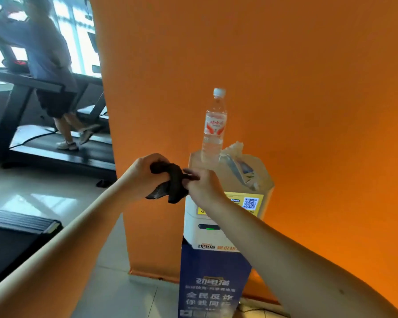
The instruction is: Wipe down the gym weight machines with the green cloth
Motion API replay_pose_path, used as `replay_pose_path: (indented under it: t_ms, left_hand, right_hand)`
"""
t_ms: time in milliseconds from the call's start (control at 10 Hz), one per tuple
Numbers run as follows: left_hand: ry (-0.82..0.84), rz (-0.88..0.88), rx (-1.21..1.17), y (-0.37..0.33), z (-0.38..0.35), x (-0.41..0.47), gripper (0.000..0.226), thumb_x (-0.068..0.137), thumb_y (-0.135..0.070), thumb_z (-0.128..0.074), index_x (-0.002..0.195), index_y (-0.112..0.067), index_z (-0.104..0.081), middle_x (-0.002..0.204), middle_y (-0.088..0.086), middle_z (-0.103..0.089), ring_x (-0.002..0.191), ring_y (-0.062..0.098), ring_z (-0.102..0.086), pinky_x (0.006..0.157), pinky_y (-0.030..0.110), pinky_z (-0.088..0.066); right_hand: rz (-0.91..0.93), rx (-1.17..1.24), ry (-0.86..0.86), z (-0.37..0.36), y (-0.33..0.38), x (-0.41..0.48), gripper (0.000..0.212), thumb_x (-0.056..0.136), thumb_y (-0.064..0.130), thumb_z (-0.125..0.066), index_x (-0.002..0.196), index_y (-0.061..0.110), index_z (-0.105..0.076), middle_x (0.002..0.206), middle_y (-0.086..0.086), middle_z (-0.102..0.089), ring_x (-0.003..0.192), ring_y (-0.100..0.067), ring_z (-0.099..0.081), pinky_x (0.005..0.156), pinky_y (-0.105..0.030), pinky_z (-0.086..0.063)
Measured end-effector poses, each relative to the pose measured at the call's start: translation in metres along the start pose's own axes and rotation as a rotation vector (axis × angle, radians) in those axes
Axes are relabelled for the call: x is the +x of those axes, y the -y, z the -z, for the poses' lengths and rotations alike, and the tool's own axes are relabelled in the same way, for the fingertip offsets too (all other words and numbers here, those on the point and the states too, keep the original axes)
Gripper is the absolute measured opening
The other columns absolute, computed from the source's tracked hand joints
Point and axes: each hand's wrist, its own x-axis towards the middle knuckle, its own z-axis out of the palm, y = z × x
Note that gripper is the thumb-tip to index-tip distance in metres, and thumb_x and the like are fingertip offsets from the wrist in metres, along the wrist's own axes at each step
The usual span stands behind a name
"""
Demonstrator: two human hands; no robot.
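Both hands hold a dark, twisted cloth [172,182] in front of me at mid-frame; it looks almost black in this light. My left hand [140,173] grips its upper left end. My right hand [205,184] pinches the right end with fingers curled. Loose ends of the cloth hang down between the hands. No weight machine is in view near the hands.
A white and blue kiosk [214,237] stands just beyond my hands against an orange wall [285,76]. A water bottle [214,127] and a plastic bag [241,166] sit on top of it. At the left a person [51,65] walks on a treadmill [62,148]; another treadmill's edge [21,223] is near.
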Motion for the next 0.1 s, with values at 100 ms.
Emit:
replay_pose_path:
  t_ms: [100]
  left_hand:
    - [0.004,-0.068,-0.042,-0.0220,-0.0083,0.0200,0.019,0.087,-0.019,-0.072,0.103,-0.029,-0.067,0.095,-0.011,-0.066,0.087,0.004,-0.061,0.067,0.021,-0.047]
  right_hand:
    - [-0.011,-0.052,-0.125,0.0367,0.0168,-0.0017,0.042,0.091,0.012,-0.068,0.133,0.016,-0.066,0.117,0.002,-0.067,0.114,-0.022,-0.064,0.100,-0.036,-0.052]
